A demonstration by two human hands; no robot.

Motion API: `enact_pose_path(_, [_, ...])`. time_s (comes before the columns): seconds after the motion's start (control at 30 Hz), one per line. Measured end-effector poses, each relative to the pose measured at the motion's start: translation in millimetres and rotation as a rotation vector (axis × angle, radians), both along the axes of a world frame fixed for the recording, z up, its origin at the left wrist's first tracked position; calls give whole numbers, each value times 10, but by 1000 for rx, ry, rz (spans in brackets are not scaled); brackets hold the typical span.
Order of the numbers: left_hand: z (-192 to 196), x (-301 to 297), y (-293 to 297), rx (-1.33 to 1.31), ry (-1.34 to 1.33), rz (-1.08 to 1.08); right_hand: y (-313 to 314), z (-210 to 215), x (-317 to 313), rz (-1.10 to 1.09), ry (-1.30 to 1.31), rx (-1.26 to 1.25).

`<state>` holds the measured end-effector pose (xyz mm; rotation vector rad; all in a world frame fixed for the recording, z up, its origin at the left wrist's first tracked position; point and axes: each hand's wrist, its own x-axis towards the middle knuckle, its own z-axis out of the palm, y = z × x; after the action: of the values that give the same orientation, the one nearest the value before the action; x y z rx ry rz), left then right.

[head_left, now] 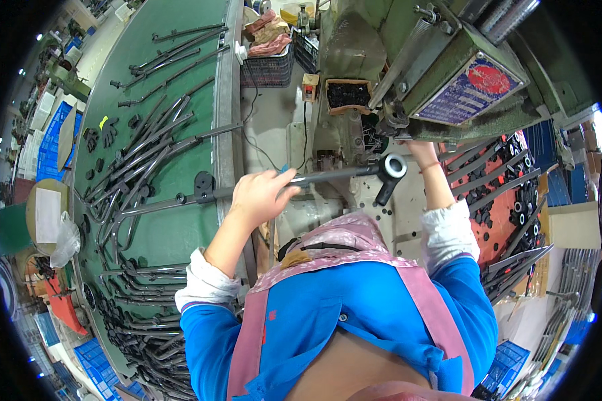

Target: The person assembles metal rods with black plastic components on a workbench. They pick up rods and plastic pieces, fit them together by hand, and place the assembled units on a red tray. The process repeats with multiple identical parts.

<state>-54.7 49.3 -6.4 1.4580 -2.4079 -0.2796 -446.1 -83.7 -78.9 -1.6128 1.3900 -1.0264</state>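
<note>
My left hand [262,195] is closed round a long dark metal tube [338,174]. Its right end carries a black fitting with a pale ring [393,167] and a short black stub pointing down. To the left the tube runs over the edge of the green table, where a round black knob-like piece [204,183] sits along it. My right hand [421,152] reaches up beside the lower working part of a green machine [441,73]; its fingers are hidden there, so what they touch cannot be made out.
Many bent tubes [154,147] and dark gloves [109,131] lie on the green conveyor-like table [174,60]. A box of small black parts [349,97] stands behind the machine's base, near a black crate [269,67] with cloths. Tubes and black fittings cover a red surface [486,234] at right.
</note>
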Motion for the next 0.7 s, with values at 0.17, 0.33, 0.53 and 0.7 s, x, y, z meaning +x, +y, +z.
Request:
enact_pose_path(0.17, [-221,0,254,50,-67,13,-1164,-666,225,115,628,-686])
enact_pose_path(0.33, [-217,-190,443,165,-98,39,-1685,-912,744,204,607,-494])
enact_pose_path(0.53, [-259,-364,529,194,-33,100,-1720,-819,798,235,666,-487])
enact_pose_path(0.7, [-293,-375,554,206,-20,142,-1822,-907,784,231,596,-472])
